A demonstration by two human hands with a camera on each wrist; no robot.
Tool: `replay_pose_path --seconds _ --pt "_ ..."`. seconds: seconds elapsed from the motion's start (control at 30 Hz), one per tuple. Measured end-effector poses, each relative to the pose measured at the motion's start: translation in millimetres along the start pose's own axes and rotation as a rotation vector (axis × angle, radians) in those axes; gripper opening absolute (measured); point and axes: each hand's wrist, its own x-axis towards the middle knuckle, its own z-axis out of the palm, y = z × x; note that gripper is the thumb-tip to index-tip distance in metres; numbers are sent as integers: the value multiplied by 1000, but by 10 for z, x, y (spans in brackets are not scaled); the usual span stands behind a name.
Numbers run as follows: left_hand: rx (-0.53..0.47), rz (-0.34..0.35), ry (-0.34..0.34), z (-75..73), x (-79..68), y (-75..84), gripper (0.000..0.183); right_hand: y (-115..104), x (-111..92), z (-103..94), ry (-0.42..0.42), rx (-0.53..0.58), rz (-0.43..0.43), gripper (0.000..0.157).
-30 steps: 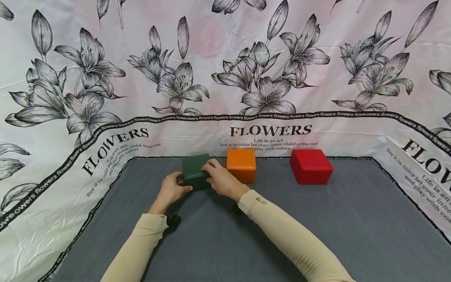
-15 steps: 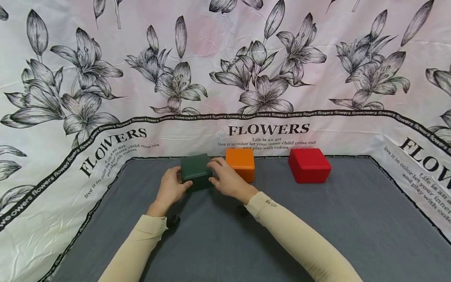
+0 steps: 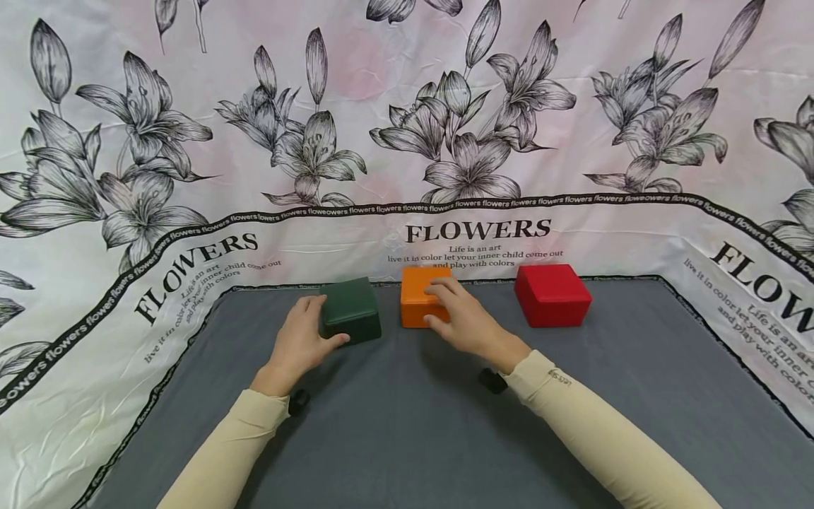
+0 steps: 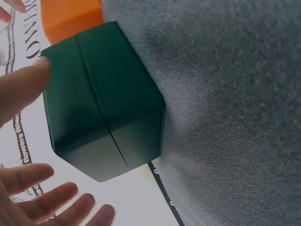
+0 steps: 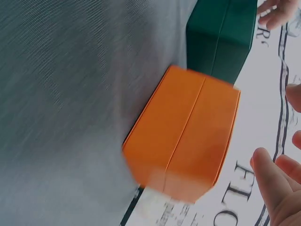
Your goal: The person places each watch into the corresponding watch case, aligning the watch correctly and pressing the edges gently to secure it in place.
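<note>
1. Hands reach forward over the grey cloth table cover [image 3: 407, 438], both arms in beige sleeves, the wrists low.
2. The left hand [image 3: 299, 343] lies beside the dark green square box [image 3: 350, 309]. The thumb touches the near lower edge of the box, and the other fingers [image 4: 51, 200] are loosely spread at its left side; I cannot tell if they touch it.
3. The right hand [image 3: 464, 322] is at the orange square box [image 3: 420, 297], fingers bent a little and slightly apart over the right part of its top, thumb at the front face. The wrist view shows the fingers [image 5: 277, 188] close to the box, but a firm grip is not clear.
4. The green box stands near the back edge of the cover, with the orange box just beside it on the right.
5. The red square box [image 3: 552, 295] stands further right, well apart from both hands.
6. The white cloth backdrop with printed flowers [image 3: 407, 127] hangs behind.
</note>
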Motion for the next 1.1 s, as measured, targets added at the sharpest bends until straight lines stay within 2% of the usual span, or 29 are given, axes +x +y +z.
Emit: replay_pose_path --seconds 0.2,0.37,0.77,1.1 --pt "64 69 -86 65 56 -97 83 169 -227 -150 7 -65 41 48" --pt "83 121 -87 81 112 -158 74 288 -406 -279 21 -104 65 48" --pt "77 122 -105 33 201 -305 73 503 -693 -397 46 -159 110 51" --pt "101 83 -107 -75 115 -412 93 649 -847 -494 84 -213 105 54"
